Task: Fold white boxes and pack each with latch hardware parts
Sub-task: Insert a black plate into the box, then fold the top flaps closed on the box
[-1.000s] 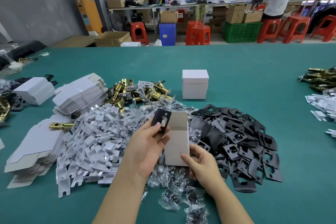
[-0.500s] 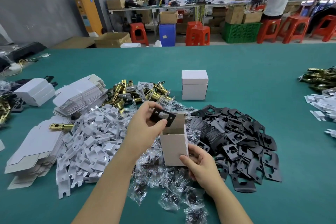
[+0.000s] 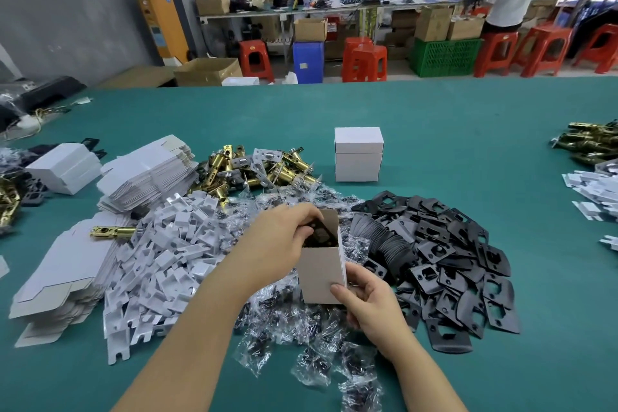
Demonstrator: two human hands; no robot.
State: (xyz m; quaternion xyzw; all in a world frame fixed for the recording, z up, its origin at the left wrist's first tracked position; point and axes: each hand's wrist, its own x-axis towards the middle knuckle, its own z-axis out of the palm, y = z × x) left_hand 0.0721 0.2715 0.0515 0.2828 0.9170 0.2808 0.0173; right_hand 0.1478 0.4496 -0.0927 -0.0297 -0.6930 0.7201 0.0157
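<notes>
Box handling: the small white box [image 3: 321,274] is looking light and thin-walled, so it is probably denting under a hard squeeze; holding it low on two opposite walls, as is being done, is keeping the mouth open and square.
Plate handling: the black plate [image 3: 319,233] is looking like a stiff, flat metal piece, likely smooth; a grip on its edge is suiting it, and it is going in edge first.
Left hand: the left hand [image 3: 284,237] is curling over the box's open top, its fingertips pinching the plate and pushing it into the mouth.
Right hand: the right hand [image 3: 363,298] is gripping the box's lower right corner, thumb on the near wall, fingers wrapping behind.
Box position: it is standing upright, held just above the heap of clear bags [image 3: 301,338], between the white plastic pieces [image 3: 167,257] and the black plate pile [image 3: 444,254].
Box look: plain white outside, brownish card inside, top flap standing open at the back.
Plate look: matt black, with a cut-out showing; its lower part is hiding inside the box.
Other stock: brass latches [image 3: 254,167] are lying further back, beside flat unfolded boxes [image 3: 147,170]; a closed white box [image 3: 358,154] is standing on the green table [image 3: 468,130].
</notes>
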